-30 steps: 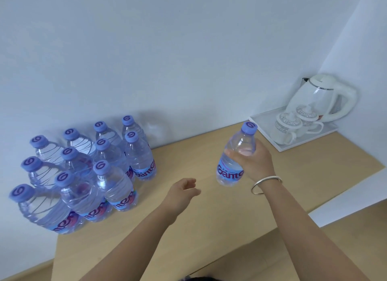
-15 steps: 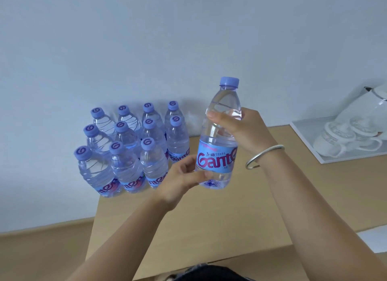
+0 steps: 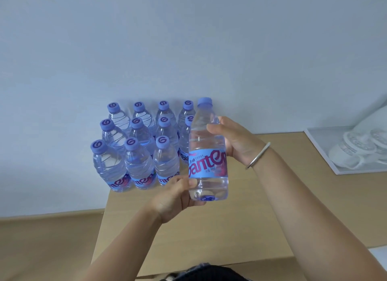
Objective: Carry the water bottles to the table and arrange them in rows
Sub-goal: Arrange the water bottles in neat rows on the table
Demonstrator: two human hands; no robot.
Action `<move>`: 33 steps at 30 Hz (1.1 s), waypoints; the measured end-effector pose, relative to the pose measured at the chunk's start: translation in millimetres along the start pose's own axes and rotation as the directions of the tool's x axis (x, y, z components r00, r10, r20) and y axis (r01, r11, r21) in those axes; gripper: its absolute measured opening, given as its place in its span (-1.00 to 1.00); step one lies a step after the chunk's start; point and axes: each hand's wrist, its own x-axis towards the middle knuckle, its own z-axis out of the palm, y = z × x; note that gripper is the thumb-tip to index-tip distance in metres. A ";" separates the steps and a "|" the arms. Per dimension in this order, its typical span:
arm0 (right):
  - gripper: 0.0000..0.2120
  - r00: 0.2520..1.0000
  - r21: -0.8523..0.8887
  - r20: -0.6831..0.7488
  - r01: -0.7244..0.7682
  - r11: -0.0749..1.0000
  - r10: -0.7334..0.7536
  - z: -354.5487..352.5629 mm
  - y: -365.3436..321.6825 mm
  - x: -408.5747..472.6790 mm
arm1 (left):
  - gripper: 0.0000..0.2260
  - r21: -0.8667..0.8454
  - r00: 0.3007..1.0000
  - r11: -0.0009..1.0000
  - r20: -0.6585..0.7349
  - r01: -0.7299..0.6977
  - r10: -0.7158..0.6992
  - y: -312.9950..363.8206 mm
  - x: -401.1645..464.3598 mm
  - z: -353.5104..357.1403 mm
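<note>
I hold one clear water bottle point(image 3: 207, 153) with a blue cap and blue label upright above the wooden table point(image 3: 240, 228). My right hand point(image 3: 234, 142) grips its upper body from the right. My left hand point(image 3: 176, 197) grips its base from the left, thumb on the front. Behind it, several matching bottles point(image 3: 142, 151) stand in rows on the table's far left corner against the wall. The front row has three bottles; the held bottle hides part of the rightmost column.
A white tray point(image 3: 318, 146) with white lidded cups sits at the table's far right, a white kettle blurred beside it. The pale wall runs along the table's back edge. Lower wooden surfaces lie left of and in front of the table.
My left hand rose and took hold of the bottle's base. The bottle came left and nearer, in front of the standing rows. The view swung left, pushing the tray to the edge.
</note>
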 end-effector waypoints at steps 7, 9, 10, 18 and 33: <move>-0.49 0.997 -0.111 0.010 0.073 0.991 -0.073 -9.5 18.3 5.2 | -0.48 0.217 0.997 0.976 -0.071 0.021 -0.006 -5.6 7.8 -5.1; -0.48 0.996 -0.108 0.009 0.093 0.990 -0.092 -9.8 21.9 6.1 | -0.47 0.230 0.992 0.973 -0.127 0.018 0.012 -8.2 13.2 -6.5; -0.46 0.995 -0.091 0.001 0.097 0.991 -0.097 -9.3 22.5 7.5 | -0.46 0.220 0.986 0.975 -0.167 0.019 0.018 -11.3 16.3 -8.6; -0.62 0.998 -0.269 0.019 0.059 0.961 -0.056 -23.6 30.4 30.0 | -0.55 0.241 0.919 0.970 -0.390 0.045 0.054 -40.5 44.4 -24.9; -0.54 0.999 -0.659 0.025 0.052 0.750 -0.047 -18.3 58.6 57.4 | -0.28 0.357 0.778 0.904 -0.627 0.237 0.044 -107.1 60.9 -20.7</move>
